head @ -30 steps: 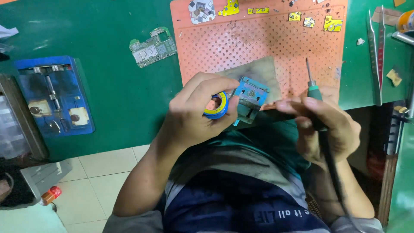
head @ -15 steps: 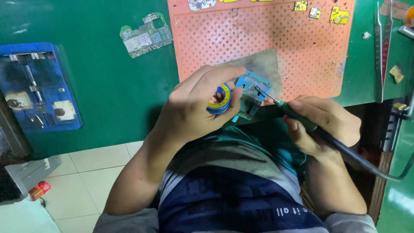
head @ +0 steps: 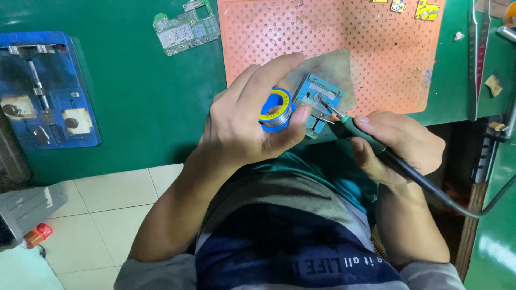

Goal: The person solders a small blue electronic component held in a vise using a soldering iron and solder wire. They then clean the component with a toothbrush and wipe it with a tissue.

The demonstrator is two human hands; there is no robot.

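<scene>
My left hand point(head: 244, 121) grips a small blue and yellow spool of solder wire point(head: 275, 109) near the table's front edge. My right hand point(head: 400, 145) holds a green-handled soldering iron point(head: 361, 131) like a pen, its cable trailing off to the right. The iron's tip rests on a small blue board holder point(head: 318, 103) with a metal part clamped in it. The holder lies on a worn grey pad point(head: 333, 67) at the front of the orange perforated mat point(head: 322, 37).
A bare green circuit board point(head: 185, 27) lies on the green tabletop point(head: 134, 102). A blue repair fixture point(head: 45, 91) sits at the left. Small yellow parts point(head: 427, 8) lie at the mat's far edge. Tweezers point(head: 473, 48) rest on the right.
The soldering iron has swung down from pointing upward, and its tip now touches the board holder. My left hand with the spool has stayed beside the holder. The view has shifted slightly.
</scene>
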